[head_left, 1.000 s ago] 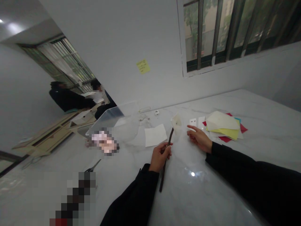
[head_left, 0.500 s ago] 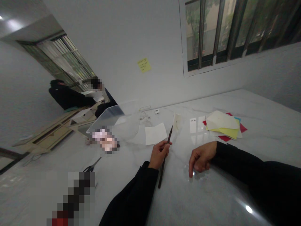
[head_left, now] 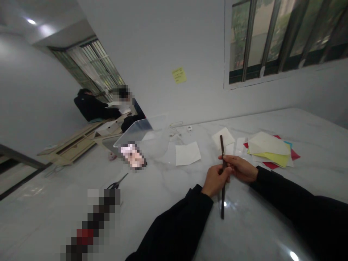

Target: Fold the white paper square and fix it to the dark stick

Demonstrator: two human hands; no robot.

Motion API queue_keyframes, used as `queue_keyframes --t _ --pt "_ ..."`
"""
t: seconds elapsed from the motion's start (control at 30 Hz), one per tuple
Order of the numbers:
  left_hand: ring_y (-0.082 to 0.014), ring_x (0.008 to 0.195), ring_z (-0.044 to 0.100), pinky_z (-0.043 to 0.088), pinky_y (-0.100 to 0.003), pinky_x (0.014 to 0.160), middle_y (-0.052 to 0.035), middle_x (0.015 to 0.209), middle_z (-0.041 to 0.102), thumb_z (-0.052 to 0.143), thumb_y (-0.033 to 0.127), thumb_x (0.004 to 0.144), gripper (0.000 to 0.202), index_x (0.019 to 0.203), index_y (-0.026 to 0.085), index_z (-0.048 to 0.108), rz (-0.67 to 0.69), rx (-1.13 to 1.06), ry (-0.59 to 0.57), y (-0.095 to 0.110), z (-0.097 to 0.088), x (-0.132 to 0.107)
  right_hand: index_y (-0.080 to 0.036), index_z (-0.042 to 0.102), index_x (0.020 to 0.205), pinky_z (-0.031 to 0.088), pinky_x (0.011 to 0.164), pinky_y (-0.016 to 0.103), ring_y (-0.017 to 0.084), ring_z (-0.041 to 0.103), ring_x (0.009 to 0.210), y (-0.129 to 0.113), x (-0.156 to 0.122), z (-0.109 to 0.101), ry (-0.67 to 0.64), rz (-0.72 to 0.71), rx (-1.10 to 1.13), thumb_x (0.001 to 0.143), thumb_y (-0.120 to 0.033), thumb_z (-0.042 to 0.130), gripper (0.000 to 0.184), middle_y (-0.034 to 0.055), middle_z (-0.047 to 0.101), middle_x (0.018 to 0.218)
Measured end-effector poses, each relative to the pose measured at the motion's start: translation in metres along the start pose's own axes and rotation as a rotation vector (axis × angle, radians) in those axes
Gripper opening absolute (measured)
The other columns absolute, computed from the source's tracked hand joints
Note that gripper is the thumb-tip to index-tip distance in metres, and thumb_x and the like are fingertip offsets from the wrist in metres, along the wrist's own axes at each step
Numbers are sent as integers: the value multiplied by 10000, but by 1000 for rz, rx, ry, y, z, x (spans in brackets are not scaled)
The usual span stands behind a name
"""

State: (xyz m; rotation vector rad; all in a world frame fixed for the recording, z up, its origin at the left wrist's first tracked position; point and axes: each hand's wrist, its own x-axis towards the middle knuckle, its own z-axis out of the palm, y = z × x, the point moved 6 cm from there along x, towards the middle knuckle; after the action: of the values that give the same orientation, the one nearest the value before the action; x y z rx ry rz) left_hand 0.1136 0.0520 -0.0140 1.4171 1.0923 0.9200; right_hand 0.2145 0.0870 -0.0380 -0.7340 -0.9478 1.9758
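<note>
Mid-sect. of slim, straight, dark-brown stick [head_left: 223, 193] was partly hidden by L hand [head_left: 215, 180] & R hand [head_left: 243, 169], both clamped on it; mat'l unclear.

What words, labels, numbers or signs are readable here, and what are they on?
None can be read.
Yellow note on the wall: several lines of writing, too small and blurred to read.
Small white object by the wall: dark marks, too small to tell whether they are lettering.
Dark stick in the hands: no lettering visible.
</note>
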Motion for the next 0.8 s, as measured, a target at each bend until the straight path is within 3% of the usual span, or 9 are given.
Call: queue_keyframes --t 0.1,0.27,0.43,0.8 --pt "-109 496 498 356 -241 512 -12 581 579 562 491 822 371 670 154 593 -47 -138 -54 -2 -14 3 -143 671 931 365 502 212 82 473 540 -1 0 1 23 -33 -90 775 -418 741 323 -36 532 617" --pt "-101 546 547 373 -214 501 -24 760 612 583 465 812 305 888 169 594 -113 -564 150 -7 -48 7 -140 615 693 261 483 233 70 379 495 2 -5 23 -116 -11 -492 782 -496 701 377 -46 483 573" --pt "-127 690 608 455 -232 608 -68 971 637 647 436 808 403 1120 188 590 -110 -695 96 -6 -43 8 -146 570 633 238 510 249 84 362 515 9 -12 47 -282 -19 -745 790 -551 659 443 -48 448 556" --pt "-139 767 608 448 -238 669 -60 1001 667 700 324 794 325 1083 191 629 -71 -733 39 -9 -40 13 -159 524 595 259 524 255 95 377 532 13 -14 59 -227 -112 -832 809 -536 637 448 -43 442 550"
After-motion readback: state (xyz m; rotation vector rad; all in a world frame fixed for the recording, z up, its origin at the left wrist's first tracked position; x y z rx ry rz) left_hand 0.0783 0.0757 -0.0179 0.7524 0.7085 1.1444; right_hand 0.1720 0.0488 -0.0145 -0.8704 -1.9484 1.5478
